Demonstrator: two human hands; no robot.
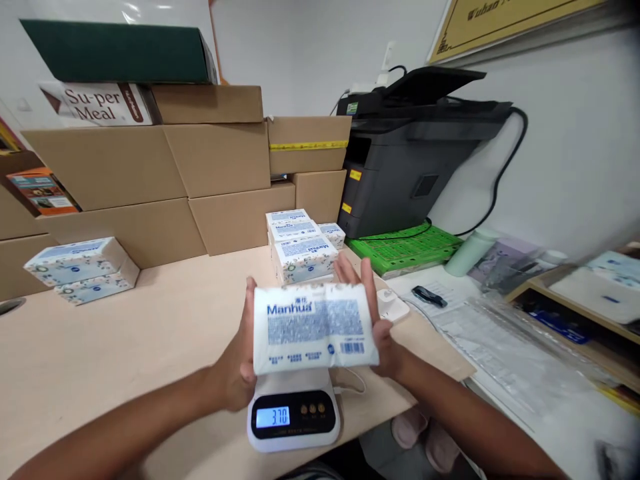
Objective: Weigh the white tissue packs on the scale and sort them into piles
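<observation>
Between my two hands is a white pack of tissues [315,333] with blue "Manhua" print, its printed face turned toward me. My left hand [240,357] presses against its left end, and my right hand [383,333] grips the right end with fingers partly raised. Just below the pack a white kitchen scale [294,440] stands near the table's front edge; its lit display reads 3.70. The pack hides most of the weighing surface, and I cannot tell whether the two touch.
Behind the hands, similar tissue packs [305,253] are stacked; two more packs [83,267] lie at the left. Cardboard boxes [120,167] wall off the back. A dark printer [410,160] stands over a green crate [410,247] at right. A white power adapter [393,307] and cable lie nearby.
</observation>
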